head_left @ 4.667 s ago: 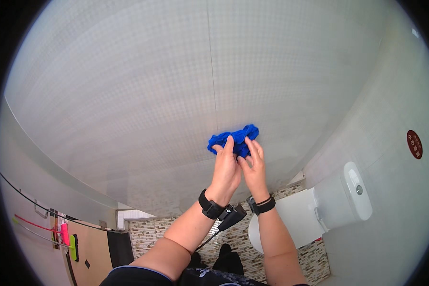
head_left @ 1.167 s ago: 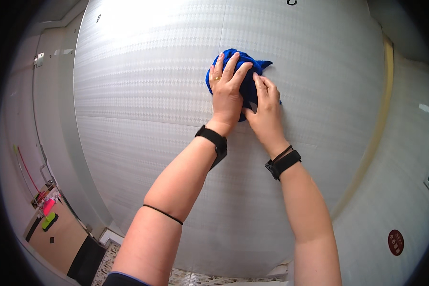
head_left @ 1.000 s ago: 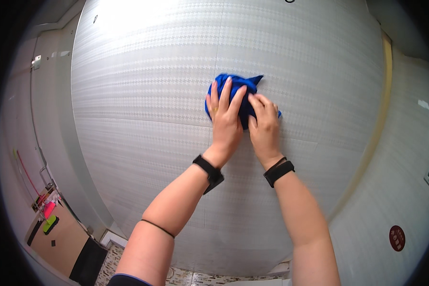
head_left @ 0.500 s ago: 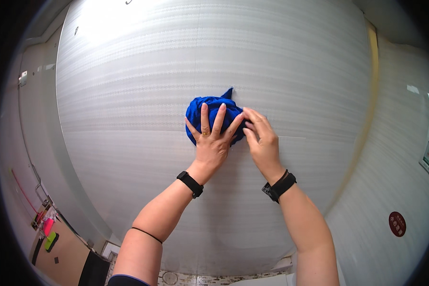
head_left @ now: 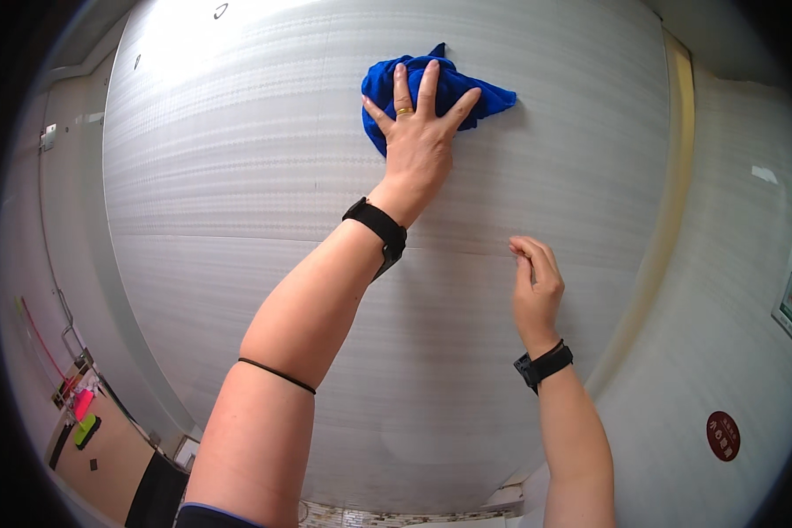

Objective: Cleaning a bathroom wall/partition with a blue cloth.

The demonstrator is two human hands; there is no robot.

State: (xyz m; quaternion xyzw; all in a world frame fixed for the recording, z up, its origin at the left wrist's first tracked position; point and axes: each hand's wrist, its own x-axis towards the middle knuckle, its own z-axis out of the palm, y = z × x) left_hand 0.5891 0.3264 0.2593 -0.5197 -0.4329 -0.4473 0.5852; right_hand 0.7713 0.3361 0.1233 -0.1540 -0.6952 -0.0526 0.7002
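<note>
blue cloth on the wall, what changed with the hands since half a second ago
The right hand has let go of the blue cloth and dropped lower, fingers loosely curled near the wall. The left hand has pushed the cloth higher up the wall. The left palm stays flat on the cloth, fingers spread.

A: What is the person wearing on the arms?

B: Both forearms are bare. The left wrist carries a broad black wristband (head_left: 378, 231), and a thin black elastic band (head_left: 277, 377) circles the left arm further up.

A: And the right side?

B: A black wristband (head_left: 544, 363) with a chunkier body sits on the right wrist.

A: Any jewellery?

B: A gold ring (head_left: 403, 111) on one finger of the left hand (head_left: 418, 141). At the lower edge, a dark sleeve hem with a blue edge (head_left: 216, 515) shows.
</note>
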